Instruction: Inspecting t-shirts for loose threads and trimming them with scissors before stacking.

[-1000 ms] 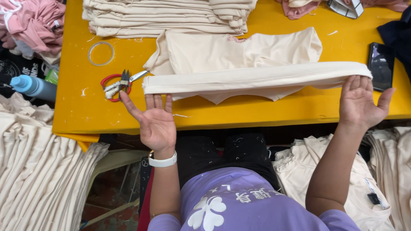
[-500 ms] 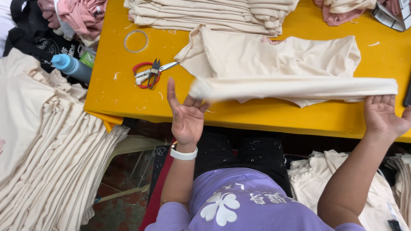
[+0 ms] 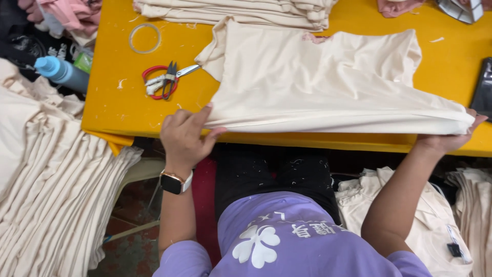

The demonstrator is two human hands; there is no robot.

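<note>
left hand (image 3: 184, 136) pinches the cream garment (image 3: 328, 87) hem at yellow table (image 3: 118, 102) front edge | right hand (image 3: 448, 138) clamps opposite end | risk: uneven tension skews fold; sleeve could snag red snips (image 3: 164, 82)

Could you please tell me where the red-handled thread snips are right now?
In the head view, the red-handled thread snips lie on the yellow table, left of the cream garment, above the left hand.
</note>
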